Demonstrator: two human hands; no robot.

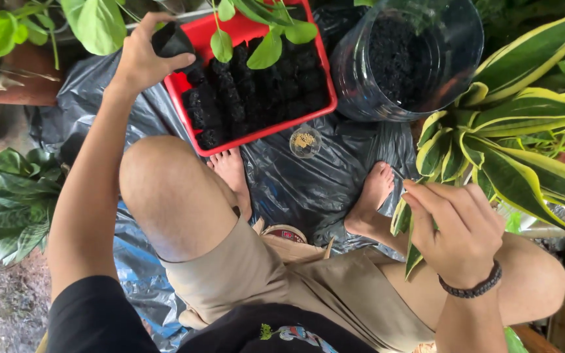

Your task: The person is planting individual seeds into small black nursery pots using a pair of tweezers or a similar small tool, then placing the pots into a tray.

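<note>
Black soil bag (172,40) pinched in left hand (144,59) over the red tray's (184,108) left corner, tray on plastic sheet (295,186). Right hand (456,229) half curled, fingers together, holding nothing, beside striped plant (524,140). Small seed dish (305,140) at tray's near edge.

The person wore a black short-sleeved shirt (93,317) with a small coloured print at six o'clock, and tan shorts (276,274). A dark beaded bracelet (472,286) circled the right wrist at four o'clock. Both feet were bare.
</note>
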